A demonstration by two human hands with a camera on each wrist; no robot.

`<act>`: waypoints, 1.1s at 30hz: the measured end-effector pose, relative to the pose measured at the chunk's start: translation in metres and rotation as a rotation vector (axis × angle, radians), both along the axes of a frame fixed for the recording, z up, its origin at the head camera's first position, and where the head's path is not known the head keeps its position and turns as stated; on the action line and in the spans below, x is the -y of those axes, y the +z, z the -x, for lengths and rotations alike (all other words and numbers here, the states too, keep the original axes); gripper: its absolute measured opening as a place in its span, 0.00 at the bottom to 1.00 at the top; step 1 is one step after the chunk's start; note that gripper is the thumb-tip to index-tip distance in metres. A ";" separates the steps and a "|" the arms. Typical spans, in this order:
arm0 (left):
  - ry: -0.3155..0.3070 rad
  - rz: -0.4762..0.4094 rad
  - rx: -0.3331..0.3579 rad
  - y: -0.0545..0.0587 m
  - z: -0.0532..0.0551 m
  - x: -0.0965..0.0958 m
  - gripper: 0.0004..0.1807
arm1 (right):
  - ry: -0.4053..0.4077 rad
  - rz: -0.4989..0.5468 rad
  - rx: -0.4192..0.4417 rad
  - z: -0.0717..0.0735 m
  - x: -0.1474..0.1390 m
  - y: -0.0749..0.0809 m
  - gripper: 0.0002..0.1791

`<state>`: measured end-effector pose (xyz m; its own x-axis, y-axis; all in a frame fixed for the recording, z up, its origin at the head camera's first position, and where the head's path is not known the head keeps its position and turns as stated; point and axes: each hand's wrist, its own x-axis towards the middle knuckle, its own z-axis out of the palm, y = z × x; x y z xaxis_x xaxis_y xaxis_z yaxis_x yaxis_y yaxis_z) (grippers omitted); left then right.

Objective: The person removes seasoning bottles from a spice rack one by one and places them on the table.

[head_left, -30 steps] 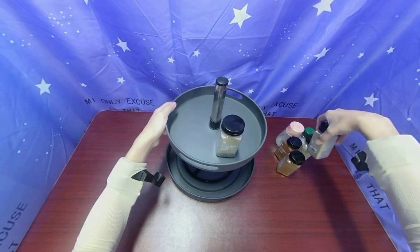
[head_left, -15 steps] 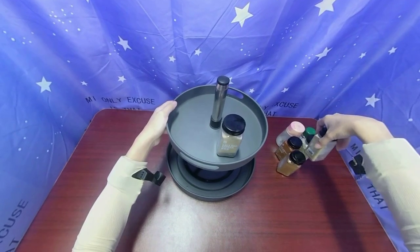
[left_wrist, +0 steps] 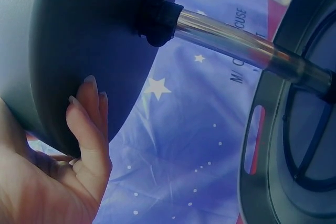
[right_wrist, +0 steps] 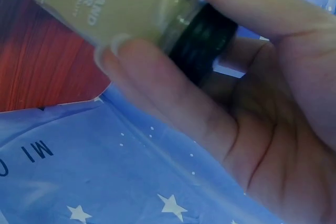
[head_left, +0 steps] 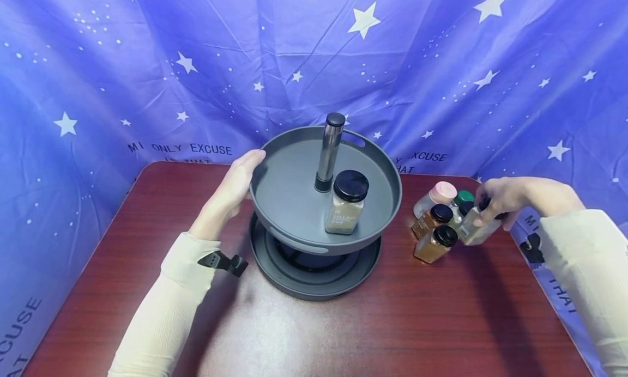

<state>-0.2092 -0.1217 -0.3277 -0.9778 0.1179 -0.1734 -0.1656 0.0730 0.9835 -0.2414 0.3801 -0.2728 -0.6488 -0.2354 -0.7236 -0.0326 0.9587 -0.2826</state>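
My left hand (head_left: 234,185) grips the left rim of a grey two-tier turntable tray's upper tier (head_left: 289,192). In the left wrist view, its curled fingers (left_wrist: 88,124) lie against the underside. On that tier stands a spice jar (head_left: 344,216) with a black lid, in front of the metal post (head_left: 328,153). To the right, my right hand (head_left: 507,197) holds another black-lidded spice jar (head_left: 475,231), tilted, beside the group of jars. The right wrist view shows fingers around this jar (right_wrist: 121,3), its label partly readable as salt and pepper.
By the held jar stand a pink-lidded jar (head_left: 441,194), a green-lidded one (head_left: 463,197), a brown spice jar (head_left: 426,224) and a tan one (head_left: 433,249). The lower tier (head_left: 275,276) sits on the red-brown table (head_left: 417,322). A starry blue curtain (head_left: 294,50) hangs behind.
My right hand has come down a little with the jar, towards the table and the jar group. A black lid behind the held jar now shows. My left hand stays at the rim.
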 end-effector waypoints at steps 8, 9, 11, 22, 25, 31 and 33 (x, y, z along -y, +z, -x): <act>0.002 0.005 -0.002 0.000 0.000 0.000 0.25 | -0.032 0.038 0.056 0.000 -0.001 -0.008 0.23; 0.001 0.004 -0.002 0.000 0.000 0.000 0.25 | -0.032 0.042 0.060 0.000 -0.001 -0.008 0.23; 0.000 0.003 -0.001 0.000 0.000 0.000 0.25 | -0.037 0.047 0.064 0.000 0.000 -0.010 0.24; -0.001 0.013 -0.001 0.000 0.000 0.001 0.25 | -0.029 0.042 0.049 -0.002 0.005 -0.022 0.26; 0.003 0.013 -0.001 -0.001 0.000 0.001 0.25 | -0.035 0.036 0.046 -0.002 0.007 -0.023 0.26; 0.003 0.027 -0.002 -0.001 0.000 0.001 0.25 | -0.032 0.017 0.041 -0.005 0.007 -0.028 0.22; 0.002 0.029 -0.002 0.000 0.000 0.000 0.26 | -0.037 0.029 0.046 -0.006 0.007 -0.030 0.21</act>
